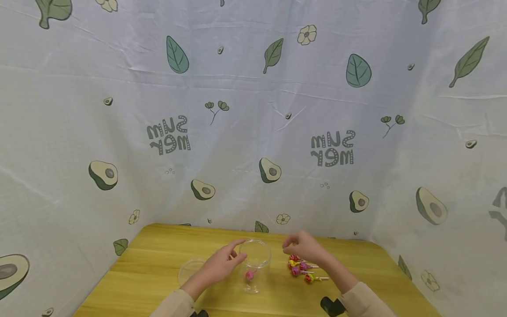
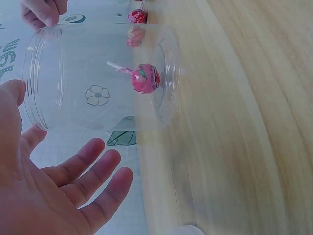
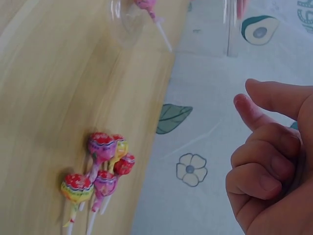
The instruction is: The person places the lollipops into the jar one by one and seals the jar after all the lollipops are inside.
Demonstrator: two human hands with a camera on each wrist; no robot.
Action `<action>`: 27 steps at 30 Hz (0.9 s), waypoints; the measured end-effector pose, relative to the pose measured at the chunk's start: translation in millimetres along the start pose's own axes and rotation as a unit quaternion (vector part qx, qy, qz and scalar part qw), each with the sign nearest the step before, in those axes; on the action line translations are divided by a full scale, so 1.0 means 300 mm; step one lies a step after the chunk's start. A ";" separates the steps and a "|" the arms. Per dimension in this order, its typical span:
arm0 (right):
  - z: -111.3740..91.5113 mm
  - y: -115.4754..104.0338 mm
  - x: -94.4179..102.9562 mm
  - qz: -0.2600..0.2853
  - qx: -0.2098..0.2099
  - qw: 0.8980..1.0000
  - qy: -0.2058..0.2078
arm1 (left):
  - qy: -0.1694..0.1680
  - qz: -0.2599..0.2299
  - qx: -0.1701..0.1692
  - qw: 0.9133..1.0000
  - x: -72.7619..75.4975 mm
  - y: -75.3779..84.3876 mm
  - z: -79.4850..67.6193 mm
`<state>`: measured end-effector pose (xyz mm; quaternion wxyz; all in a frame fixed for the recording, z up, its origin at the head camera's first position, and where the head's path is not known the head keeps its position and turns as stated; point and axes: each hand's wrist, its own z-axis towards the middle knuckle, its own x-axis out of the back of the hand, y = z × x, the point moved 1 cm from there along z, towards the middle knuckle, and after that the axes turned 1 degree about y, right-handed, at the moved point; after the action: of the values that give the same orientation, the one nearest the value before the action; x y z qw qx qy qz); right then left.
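A clear plastic jar (image 1: pixel 262 263) stands upright on the table, with one pink lollipop (image 2: pixel 145 79) inside near its bottom. My left hand (image 1: pixel 218 266) is at the jar's left side, thumb and index finger at the rim. Its other fingers spread out loosely in the left wrist view. To the right of the jar, my right hand (image 1: pixel 306 247) hovers above the table with nothing in it. Its fingers are curled, and a small gap separates thumb and index fingertip. Several wrapped lollipops (image 3: pixel 101 146), pink, yellow and red, lie in a cluster below that hand.
A clear round lid (image 1: pixel 180 272) lies on the table left of the jar, partly behind my left forearm. The wooden table (image 1: pixel 158 251) ends at a white printed cloth (image 1: pixel 237 145) that hangs behind and at both sides.
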<state>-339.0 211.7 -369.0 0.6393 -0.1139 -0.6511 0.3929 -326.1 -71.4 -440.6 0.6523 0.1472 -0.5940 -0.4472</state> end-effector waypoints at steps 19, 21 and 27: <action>-0.066 0.157 0.049 0.059 -0.081 0.995 0.026 | -0.007 -0.014 0.005 1.000 0.001 0.002 0.000; -0.073 0.170 0.053 0.071 -0.087 0.993 0.023 | -0.006 -0.014 0.005 1.000 0.001 0.002 0.000; -0.090 0.220 0.061 0.107 -0.095 0.990 0.008 | -0.006 -0.014 0.003 1.000 0.001 -0.002 0.001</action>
<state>-340.4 277.4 -402.2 0.5856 -0.2460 -0.6641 0.3944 -326.6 -71.7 -440.8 0.6421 0.1543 -0.5973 -0.4552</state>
